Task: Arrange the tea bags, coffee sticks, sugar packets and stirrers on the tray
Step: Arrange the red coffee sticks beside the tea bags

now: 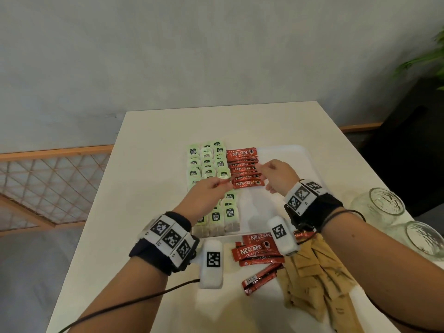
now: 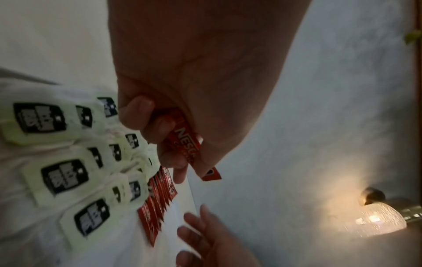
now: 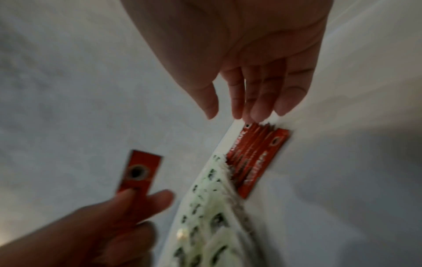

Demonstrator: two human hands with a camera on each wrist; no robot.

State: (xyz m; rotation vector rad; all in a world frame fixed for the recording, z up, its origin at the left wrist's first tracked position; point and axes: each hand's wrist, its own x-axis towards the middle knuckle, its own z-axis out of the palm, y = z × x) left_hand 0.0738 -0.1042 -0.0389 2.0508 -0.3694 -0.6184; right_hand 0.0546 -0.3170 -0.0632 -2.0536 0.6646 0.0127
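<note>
A white tray holds rows of green tea bags and, beside them, a column of red coffee sticks. My left hand pinches one more coffee stick by its left end, just above the near end of that column; the stick shows in the fingers and sticking out past the thumb. My right hand is open, and its straight fingertips touch the right ends of the laid sticks. Loose coffee sticks and brown sugar packets lie in front of the tray.
Two glass jars stand at the right edge of the white table. The tray's right half is bare. A lit lamp glows on the wall in the left wrist view. A cable trails from my left wrist.
</note>
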